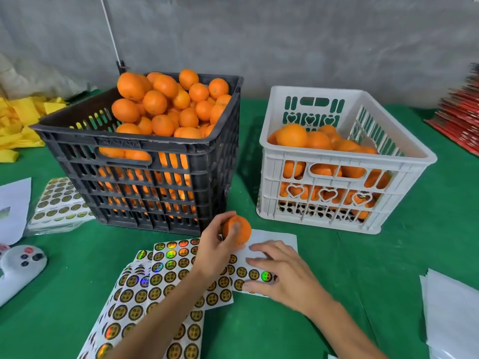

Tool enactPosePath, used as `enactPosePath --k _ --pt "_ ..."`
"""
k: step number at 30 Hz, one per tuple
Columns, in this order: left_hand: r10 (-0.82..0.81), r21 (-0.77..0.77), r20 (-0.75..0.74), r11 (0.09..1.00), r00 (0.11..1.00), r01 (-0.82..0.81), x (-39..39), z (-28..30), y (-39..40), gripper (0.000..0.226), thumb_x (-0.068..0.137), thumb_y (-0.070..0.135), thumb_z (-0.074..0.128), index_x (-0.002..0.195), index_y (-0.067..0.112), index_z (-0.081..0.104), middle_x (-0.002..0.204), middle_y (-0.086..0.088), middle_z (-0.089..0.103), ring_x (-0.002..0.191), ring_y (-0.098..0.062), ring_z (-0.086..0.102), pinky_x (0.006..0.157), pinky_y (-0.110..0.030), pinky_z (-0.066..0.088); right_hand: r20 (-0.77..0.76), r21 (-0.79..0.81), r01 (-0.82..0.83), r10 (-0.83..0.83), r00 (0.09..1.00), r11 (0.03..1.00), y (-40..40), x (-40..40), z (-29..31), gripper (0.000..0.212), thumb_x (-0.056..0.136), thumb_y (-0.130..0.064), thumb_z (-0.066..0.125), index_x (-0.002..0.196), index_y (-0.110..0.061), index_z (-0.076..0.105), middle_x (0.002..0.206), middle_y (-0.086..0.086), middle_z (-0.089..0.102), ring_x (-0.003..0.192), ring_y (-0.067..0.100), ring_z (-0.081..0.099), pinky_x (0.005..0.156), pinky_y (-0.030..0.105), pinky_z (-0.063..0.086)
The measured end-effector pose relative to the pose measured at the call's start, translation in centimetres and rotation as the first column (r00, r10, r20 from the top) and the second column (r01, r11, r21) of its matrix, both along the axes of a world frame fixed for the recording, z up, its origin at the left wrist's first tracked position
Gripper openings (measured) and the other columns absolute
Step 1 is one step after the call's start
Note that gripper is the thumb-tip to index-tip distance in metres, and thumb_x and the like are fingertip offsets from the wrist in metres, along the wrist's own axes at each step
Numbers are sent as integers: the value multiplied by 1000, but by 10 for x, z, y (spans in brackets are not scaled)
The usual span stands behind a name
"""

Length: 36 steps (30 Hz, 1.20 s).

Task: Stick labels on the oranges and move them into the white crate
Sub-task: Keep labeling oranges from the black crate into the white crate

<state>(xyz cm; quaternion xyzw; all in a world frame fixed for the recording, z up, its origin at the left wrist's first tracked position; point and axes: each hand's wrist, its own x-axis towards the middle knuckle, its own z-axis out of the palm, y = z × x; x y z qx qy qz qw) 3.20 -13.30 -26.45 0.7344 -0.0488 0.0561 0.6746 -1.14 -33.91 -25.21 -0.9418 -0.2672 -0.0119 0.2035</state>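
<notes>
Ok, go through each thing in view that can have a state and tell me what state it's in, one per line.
Black crate: heaped with oranges above the rim.
White crate: partly filled with oranges.
Held orange: gripped above the sheets, label not visible.
Left hand: gripping the held orange.
Right hand: fingers on the top sticker sheet.
Top sticker sheet: partly peeled, upper rows bare.
Sticker stack: full sheets, left of the black crate.

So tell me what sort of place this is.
Probably a small fruit-packing or labelling station: a black crate heaped with oranges, a white crate partly filled, and sticker sheets spread on a green-covered table by a bare grey wall.
</notes>
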Motion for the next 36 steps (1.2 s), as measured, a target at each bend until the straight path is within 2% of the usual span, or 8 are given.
enactPosePath --k 4,9,13,18,21,25,32,36 --pt "-18 47 27 999 999 16 -1 1 -1 44 95 60 60 132 36 60 124 16 65 121 -16 63 94 -51 59 82 2 -32 32 996 999 4 0 0 63 89 -77 45 127 -34 72 142 -20 54 131 3 42 111 29 36" --pt "-18 102 70 995 997 11 -5 4 -1 35 98 56 56 130 42 59 121 22 64 116 -8 62 92 -29 57 111 7 -62 61 992 998 11 -4 0 59 92 -73 49 126 -30 72 130 -18 54 117 5 47 100 27 41" --pt "-24 109 65 994 998 17 -6 5 -2 37 99 51 56 132 35 60 121 26 63 117 -4 61 96 -31 54 68 -36 -65 67 995 997 17 -7 3 67 89 -80 45 133 -34 67 132 -18 49 121 5 43 104 24 34" --pt "-42 70 47 997 998 39 -7 6 -3 32 101 43 59 131 31 61 120 19 64 116 -12 63 89 -41 62 81 17 -49 47 996 999 22 -8 3 54 89 -71 55 121 -33 75 117 -17 54 112 8 49 97 29 40" --pt "-46 61 68 997 997 42 -9 8 -4 26 103 36 60 128 35 63 121 17 65 116 -8 62 85 -20 57 39 131 -5 0 999 991 23 -6 0 44 89 -67 60 113 -34 78 107 -20 54 105 5 50 95 30 41" --pt "-50 80 64 996 997 45 -9 9 -4 26 103 33 61 129 33 63 121 19 66 116 -4 61 91 -12 49 -77 328 54 -30 997 943 23 -3 -4 35 85 -64 68 105 -37 80 102 -20 58 107 5 53 99 34 39" --pt "-60 107 76 993 995 52 -7 8 -4 25 104 28 61 129 32 63 123 14 66 116 -5 61 91 -12 49 -275 422 115 6 962 899 20 4 -6 30 82 -59 74 104 -38 80 106 -22 62 116 6 53 104 44 43" --pt "-70 129 76 990 995 60 -6 8 -4 27 104 29 61 131 31 62 125 12 65 117 -6 60 93 -19 52 -267 399 102 8 964 911 20 5 -6 20 86 -47 77 104 -38 79 105 -21 62 113 6 52 97 46 48"
